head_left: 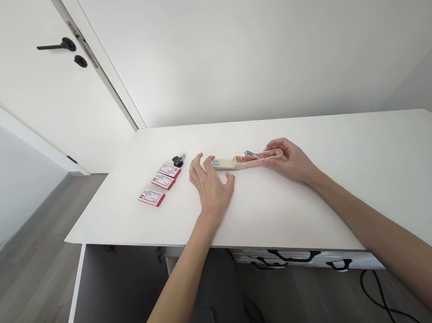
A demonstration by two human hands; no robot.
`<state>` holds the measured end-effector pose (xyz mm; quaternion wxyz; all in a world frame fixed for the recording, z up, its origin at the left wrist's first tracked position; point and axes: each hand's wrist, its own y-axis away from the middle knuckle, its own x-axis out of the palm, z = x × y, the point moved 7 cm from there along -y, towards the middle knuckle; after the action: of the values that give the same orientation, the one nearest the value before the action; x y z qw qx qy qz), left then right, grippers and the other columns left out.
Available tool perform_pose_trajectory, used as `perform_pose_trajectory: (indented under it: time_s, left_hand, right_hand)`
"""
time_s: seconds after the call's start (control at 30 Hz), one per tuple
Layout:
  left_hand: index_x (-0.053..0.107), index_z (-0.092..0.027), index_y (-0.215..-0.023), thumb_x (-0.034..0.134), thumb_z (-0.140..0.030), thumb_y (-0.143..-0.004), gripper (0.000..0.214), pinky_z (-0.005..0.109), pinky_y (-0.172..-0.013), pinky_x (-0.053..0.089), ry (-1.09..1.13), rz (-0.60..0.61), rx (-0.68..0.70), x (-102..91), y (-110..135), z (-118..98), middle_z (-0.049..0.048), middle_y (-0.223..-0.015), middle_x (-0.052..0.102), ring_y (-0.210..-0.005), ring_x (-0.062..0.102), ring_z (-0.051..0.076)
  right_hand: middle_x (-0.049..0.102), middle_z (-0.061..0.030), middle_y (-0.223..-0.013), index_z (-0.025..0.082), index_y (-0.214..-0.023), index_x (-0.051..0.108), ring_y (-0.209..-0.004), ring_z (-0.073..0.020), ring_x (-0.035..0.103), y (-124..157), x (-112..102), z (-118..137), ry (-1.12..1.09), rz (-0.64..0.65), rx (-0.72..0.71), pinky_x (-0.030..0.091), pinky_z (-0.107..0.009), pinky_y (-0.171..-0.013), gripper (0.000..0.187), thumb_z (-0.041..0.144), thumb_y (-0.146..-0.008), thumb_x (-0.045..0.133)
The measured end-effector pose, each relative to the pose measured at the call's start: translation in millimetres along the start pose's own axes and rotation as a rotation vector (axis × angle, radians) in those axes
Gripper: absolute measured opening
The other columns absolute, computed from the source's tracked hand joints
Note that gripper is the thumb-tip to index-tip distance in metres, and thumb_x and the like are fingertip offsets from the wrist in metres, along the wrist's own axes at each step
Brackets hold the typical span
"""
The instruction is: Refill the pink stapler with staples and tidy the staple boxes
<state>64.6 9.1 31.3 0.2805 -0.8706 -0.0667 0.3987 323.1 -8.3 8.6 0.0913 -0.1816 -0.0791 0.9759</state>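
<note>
A long slim pink-and-cream case (pixel 253 164) lies unfolded flat on the white tabletop. Its cream half points left and its pink half right. Small metallic bits show inside the pink half, and a short silver metal piece (pixel 251 154) sticks up near the middle; I cannot make out its kind. My right hand (pixel 291 160) grips the pink end between thumb and fingers. At the cream end, my left hand (pixel 210 183) is open, fingers spread and curved, with the fingertips close to that end; whether they touch it is unclear.
Several small red-and-white boxes (pixel 151 197) lie left of my left hand. Behind them sits a small black object with a shiny metal part (pixel 178 161). A white wall rises behind the table, and a door with a black handle (pixel 67 44) stands at the left.
</note>
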Motion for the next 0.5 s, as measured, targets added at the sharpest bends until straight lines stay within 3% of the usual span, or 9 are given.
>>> perform_pose_trajectory:
  time_s: [0.5]
  left_hand:
    - [0.053, -0.015, -0.140, 0.055, -0.025, -0.093, 0.048, 0.065, -0.124, 0.023, -0.359, 0.039, 0.113, -69.5, 14.8, 53.2, 0.0247, -0.157, 0.045, -0.156, 0.030, 0.042]
  right_hand:
    - [0.071, -0.0085, -0.132, 0.029, -0.116, 0.065, -0.118, -0.0314, 0.071, -0.3, 1.8, -9.2, 0.104, 0.019, -0.018, 0.057, -0.048, -0.094, 0.045, 0.052, -0.082, 0.084]
